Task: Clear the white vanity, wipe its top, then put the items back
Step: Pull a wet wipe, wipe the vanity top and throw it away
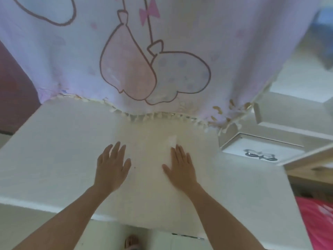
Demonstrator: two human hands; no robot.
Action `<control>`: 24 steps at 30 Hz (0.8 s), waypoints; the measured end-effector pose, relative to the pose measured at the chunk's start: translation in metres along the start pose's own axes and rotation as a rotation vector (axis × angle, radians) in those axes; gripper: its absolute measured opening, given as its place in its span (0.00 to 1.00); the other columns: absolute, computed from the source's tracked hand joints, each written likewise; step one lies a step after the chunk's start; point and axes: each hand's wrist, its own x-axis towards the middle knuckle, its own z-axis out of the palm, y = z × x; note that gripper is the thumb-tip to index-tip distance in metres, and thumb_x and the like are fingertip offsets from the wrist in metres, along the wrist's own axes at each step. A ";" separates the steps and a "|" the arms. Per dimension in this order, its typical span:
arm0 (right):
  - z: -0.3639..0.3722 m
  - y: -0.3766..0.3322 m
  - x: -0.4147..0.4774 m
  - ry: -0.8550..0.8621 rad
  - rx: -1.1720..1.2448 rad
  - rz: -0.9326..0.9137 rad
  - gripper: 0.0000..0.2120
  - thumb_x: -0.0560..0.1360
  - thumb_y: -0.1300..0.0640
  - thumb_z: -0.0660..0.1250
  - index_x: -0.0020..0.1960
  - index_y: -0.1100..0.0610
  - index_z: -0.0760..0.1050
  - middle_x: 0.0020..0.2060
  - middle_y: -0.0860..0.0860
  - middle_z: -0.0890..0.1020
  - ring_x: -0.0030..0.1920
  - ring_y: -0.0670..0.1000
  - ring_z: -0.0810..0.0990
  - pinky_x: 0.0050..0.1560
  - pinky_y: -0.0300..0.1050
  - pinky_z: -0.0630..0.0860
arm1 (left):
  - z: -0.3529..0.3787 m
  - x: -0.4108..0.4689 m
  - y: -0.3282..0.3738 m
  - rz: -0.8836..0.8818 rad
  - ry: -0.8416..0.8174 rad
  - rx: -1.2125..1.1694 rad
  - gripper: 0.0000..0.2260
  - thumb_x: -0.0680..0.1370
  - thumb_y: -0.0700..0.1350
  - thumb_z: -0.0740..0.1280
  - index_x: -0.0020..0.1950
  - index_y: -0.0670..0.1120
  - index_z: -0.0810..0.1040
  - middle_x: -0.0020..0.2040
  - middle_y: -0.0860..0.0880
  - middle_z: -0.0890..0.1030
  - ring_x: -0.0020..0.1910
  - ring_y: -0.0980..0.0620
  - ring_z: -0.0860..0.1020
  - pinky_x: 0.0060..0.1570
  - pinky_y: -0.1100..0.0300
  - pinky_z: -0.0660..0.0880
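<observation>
The white vanity table [54, 150] fills the middle, under a cartoon-printed curtain [162, 42]. The left hand [111, 170] lies flat on it, grip spread, holding nothing. Near it, the right hand [181, 170] lies flat likewise. A butterfly-marked white box [259, 154] sits right.

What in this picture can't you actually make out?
Head view:
Back of the white vanity top: covered by the pale pink cartoon-printed cloth with tassels.
Small whitish patch at the right hand fingertips: too blurred to name.
Whether the left hand touches the top or hovers: no angle shows it.
Dark butterfly shape on the white box: blurred.
Foot: cut by the bottom edge.
</observation>
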 end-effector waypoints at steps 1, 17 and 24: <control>0.000 0.024 -0.014 0.010 0.003 0.089 0.48 0.70 0.33 0.24 0.72 0.63 0.59 0.72 0.59 0.62 0.73 0.55 0.60 0.70 0.51 0.55 | 0.007 -0.001 0.018 0.062 -0.018 0.019 0.29 0.80 0.56 0.41 0.58 0.39 0.74 0.57 0.38 0.79 0.54 0.36 0.78 0.44 0.43 0.77; 0.013 0.242 -0.194 0.114 0.209 0.963 0.34 0.78 0.42 0.48 0.75 0.63 0.46 0.75 0.60 0.50 0.75 0.56 0.47 0.73 0.52 0.46 | 0.044 -0.024 0.113 0.370 -0.156 0.192 0.31 0.80 0.56 0.38 0.58 0.43 0.77 0.58 0.43 0.79 0.59 0.46 0.66 0.46 0.48 0.78; 0.015 0.172 -0.172 0.202 0.174 0.813 0.40 0.76 0.35 0.39 0.73 0.66 0.51 0.73 0.62 0.57 0.74 0.58 0.52 0.73 0.55 0.51 | 0.028 -0.052 0.092 0.290 -0.159 0.192 0.32 0.80 0.56 0.39 0.56 0.41 0.79 0.56 0.42 0.80 0.53 0.40 0.80 0.42 0.46 0.78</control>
